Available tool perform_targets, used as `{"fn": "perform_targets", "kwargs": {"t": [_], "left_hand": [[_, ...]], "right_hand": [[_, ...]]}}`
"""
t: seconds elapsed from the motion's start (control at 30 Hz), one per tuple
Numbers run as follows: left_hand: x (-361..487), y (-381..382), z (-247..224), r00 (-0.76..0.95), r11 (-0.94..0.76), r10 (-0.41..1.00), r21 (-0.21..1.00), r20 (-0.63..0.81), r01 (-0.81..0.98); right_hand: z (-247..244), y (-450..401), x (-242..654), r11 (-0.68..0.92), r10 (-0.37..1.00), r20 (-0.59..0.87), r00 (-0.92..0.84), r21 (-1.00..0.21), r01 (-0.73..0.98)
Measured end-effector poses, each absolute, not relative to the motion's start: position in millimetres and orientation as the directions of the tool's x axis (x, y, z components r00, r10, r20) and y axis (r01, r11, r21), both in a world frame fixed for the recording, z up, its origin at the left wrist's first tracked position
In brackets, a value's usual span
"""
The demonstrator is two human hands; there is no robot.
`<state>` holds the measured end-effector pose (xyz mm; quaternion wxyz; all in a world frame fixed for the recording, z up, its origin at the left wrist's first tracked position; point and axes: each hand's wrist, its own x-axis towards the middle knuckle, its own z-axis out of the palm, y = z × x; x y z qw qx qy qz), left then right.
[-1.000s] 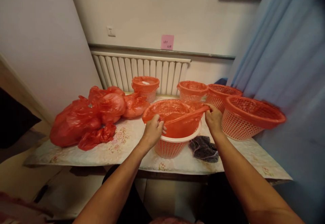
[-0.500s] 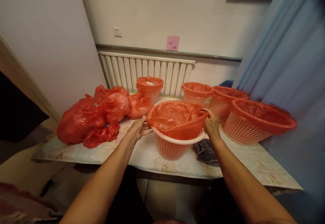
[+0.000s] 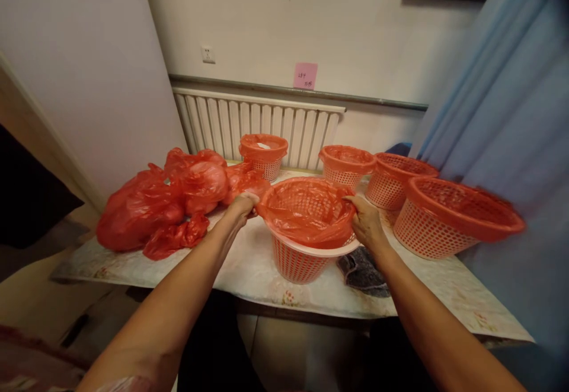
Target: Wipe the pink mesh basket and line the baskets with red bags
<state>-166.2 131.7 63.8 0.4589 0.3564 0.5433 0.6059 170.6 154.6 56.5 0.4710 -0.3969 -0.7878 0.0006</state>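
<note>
A white perforated basket (image 3: 300,261) stands at the middle of the table, with a red plastic bag (image 3: 306,223) inside it. The bag covers the back of the rim, while the front rim is bare. At the basket's left side, my left hand (image 3: 246,205) is closed on the bag's edge. My right hand (image 3: 365,221) pinches the bag's edge at the right side of the rim. A dark folded cloth (image 3: 363,270) lies just right of the basket, partly behind my right forearm.
Filled red bags (image 3: 142,208) are heaped on the left of the table (image 3: 253,273). Lined baskets stand behind, one at back left (image 3: 269,168) and several at right, the largest (image 3: 433,226) beside a blue curtain (image 3: 498,101). A radiator (image 3: 222,119) is behind.
The fingers of my left hand have closed on the bag's edge. My right hand has moved slightly left and inward, and the bag's front part has sunk lower into the basket.
</note>
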Motion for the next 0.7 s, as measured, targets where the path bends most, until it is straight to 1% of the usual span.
{"fn": "perform_targets", "kwargs": {"t": [0.1, 0.17, 0.27, 0.33, 0.47, 0.53, 0.63, 0.7], "left_hand": [[-167, 137, 73, -0.478, -0.08, 0.876, 0.997, 0.063, -0.016], [-164, 142, 81, -0.546, -0.132, 0.824, 0.988, 0.152, 0.075], [-156, 150, 89, -0.58, -0.203, 0.766, 0.96, 0.277, 0.191], [-150, 155, 92, -0.566, -0.24, 0.758, 0.945, 0.325, 0.221], [-136, 155, 100, -0.507, -0.291, 0.798, 0.945, 0.325, 0.147], [-126, 149, 107, -0.427, -0.344, 0.841, 0.938, 0.331, 0.049], [-105, 133, 122, -0.188, -0.421, 0.9, 0.895, 0.393, -0.144], [-88, 123, 132, -0.03, -0.458, 0.887, 0.867, 0.462, -0.196]], "right_hand": [[66, 166, 173, 0.646, 0.681, 0.685, -0.259, -0.396, 0.652], [75, 178, 172, 0.578, 0.736, 0.642, -0.215, -0.429, 0.694], [86, 195, 166, 0.498, 0.776, 0.614, -0.143, -0.459, 0.735], [91, 202, 161, 0.533, 0.753, 0.638, -0.161, -0.447, 0.719], [102, 201, 148, 0.719, 0.607, 0.755, -0.246, -0.391, 0.574], [108, 193, 139, 0.772, 0.57, 0.778, -0.264, -0.397, 0.497], [118, 173, 116, 0.818, 0.558, 0.762, -0.328, -0.439, 0.372], [122, 160, 99, 0.843, 0.537, 0.75, -0.386, -0.464, 0.271]]}}
